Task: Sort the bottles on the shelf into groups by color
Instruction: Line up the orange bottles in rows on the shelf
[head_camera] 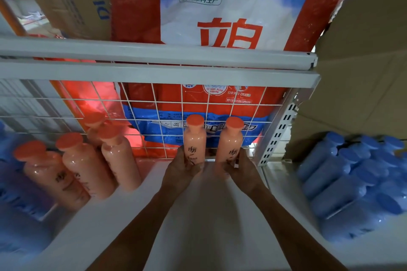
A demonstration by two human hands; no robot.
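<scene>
Two orange-capped pink plastic bottles — one [195, 138] gripped by the left hand [184, 167], the other [231, 138] by the right hand [240, 168] — are held upright at the white shelf [209, 215] back. Rigid, smooth, probably liquid-heavy — best gripped low round the body.

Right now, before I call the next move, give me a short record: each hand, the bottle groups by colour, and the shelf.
left: left hand grips a peach plastic bottle with an orange cap, upright
right: right hand grips a second peach orange-capped bottle, upright, apart from the first
peach group: four more peach bottles together at left
blue group: blue plastic bottles packed together at right
far left: blurred blue and purple bottles
shelf: white shelf board, white wire grid behind
</scene>
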